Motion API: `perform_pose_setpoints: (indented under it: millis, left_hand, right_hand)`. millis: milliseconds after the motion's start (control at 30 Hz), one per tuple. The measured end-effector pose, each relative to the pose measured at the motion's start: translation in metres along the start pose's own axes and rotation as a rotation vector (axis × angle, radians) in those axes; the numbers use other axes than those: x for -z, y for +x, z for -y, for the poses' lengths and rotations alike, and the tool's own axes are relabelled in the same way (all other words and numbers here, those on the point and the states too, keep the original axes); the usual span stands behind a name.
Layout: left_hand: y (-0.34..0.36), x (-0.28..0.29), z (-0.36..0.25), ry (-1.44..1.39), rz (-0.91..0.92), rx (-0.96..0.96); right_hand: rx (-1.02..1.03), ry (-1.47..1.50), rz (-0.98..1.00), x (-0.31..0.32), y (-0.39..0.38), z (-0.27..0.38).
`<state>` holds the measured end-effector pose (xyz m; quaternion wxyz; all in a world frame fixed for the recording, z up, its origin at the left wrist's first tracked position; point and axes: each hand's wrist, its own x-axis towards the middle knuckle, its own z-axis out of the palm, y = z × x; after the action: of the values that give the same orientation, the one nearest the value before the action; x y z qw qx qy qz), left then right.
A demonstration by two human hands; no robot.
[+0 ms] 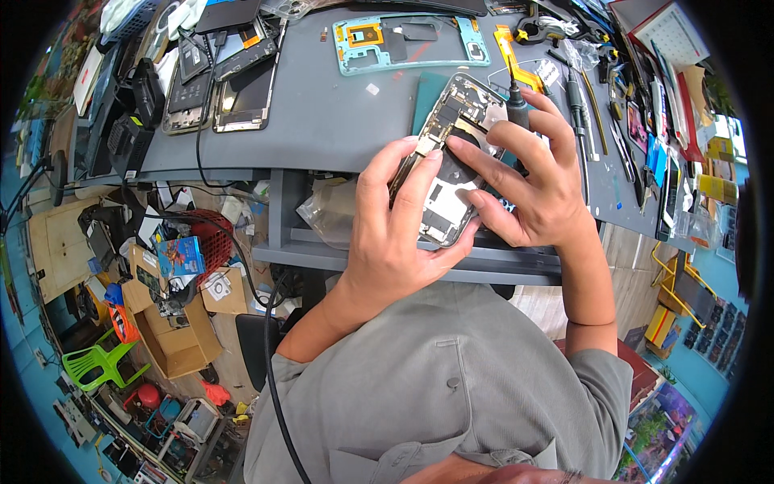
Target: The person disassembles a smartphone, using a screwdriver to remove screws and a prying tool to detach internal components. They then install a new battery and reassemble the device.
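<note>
Phone chassis point(448, 165), opened, sits gripped in the left hand point(395, 234). Right hand point(536, 181) clasps a screwdriver point(516, 101) while steadying it. Slipping could gouge exposed boards.

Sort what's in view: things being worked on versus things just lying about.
In hand:
- opened phone, held by left hand
- black tool, in right hand

Lying about:
- teal phone frame
- phones at left
- cardboard box
- green chair

A grey workbench point(322, 121) carries a teal phone frame point(411, 40) and opened phones point(242, 93).
</note>
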<state>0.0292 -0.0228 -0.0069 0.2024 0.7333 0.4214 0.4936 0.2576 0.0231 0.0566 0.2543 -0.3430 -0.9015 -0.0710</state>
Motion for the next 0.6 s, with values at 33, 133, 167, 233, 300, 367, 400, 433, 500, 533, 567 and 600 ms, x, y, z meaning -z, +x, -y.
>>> perform_pose_setpoints:
  millis: [33, 133, 167, 233, 300, 367, 400, 433, 500, 533, 567, 600]
  left_hand:
    - [0.0004, 0.0004, -0.0002, 0.023, -0.002, -0.013]
    - [0.0037, 0.0020, -0.0025, 0.081, -0.004, -0.047]
    - [0.0044, 0.0022, -0.0032, 0.093, -0.004, -0.053]
    - [0.0037, 0.0019, -0.0031, 0.101, -0.008, -0.056]
    - [0.0030, 0.0008, -0.0019, 0.090, -0.011, -0.051]
    - [0.0036, 0.0020, -0.0039, 0.105, -0.002, -0.046]
    - [0.0041, 0.0028, -0.0046, 0.112, 0.002, -0.043]
    - [0.0045, 0.0029, -0.0047, 0.116, 0.000, -0.047]
    - [0.0052, 0.0027, -0.0047, 0.124, -0.005, -0.054]
    - [0.0056, 0.0030, -0.0049, 0.130, -0.003, -0.056]
    - [0.0060, 0.0034, -0.0052, 0.135, 0.000, -0.059]
    - [0.0061, 0.0036, -0.0054, 0.140, 0.003, -0.061]
  right_hand:
    - [-0.001, 0.002, 0.004, 0.0000, 0.0003, 0.0000]
    - [0.001, 0.020, -0.017, 0.0010, -0.0008, 0.0012]
    - [0.006, 0.021, -0.025, 0.0010, -0.0015, 0.0009]
    - [0.021, 0.025, -0.042, -0.0004, -0.0032, 0.0001]
    - [0.017, 0.033, -0.027, 0.0007, -0.0017, 0.0003]
    - [0.014, 0.035, -0.016, 0.0012, -0.0006, 0.0008]
    - [0.012, 0.033, -0.013, 0.0013, 0.0000, 0.0015]
    - [0.010, 0.031, -0.009, 0.0013, 0.0005, 0.0019]
    - [0.008, 0.027, -0.015, 0.0007, 0.0005, 0.0021]
    - [0.007, 0.025, -0.018, 0.0004, 0.0004, 0.0022]
    - [0.009, 0.025, -0.017, 0.0003, 0.0006, 0.0022]
    - [0.010, 0.025, -0.015, 0.0003, 0.0007, 0.0020]
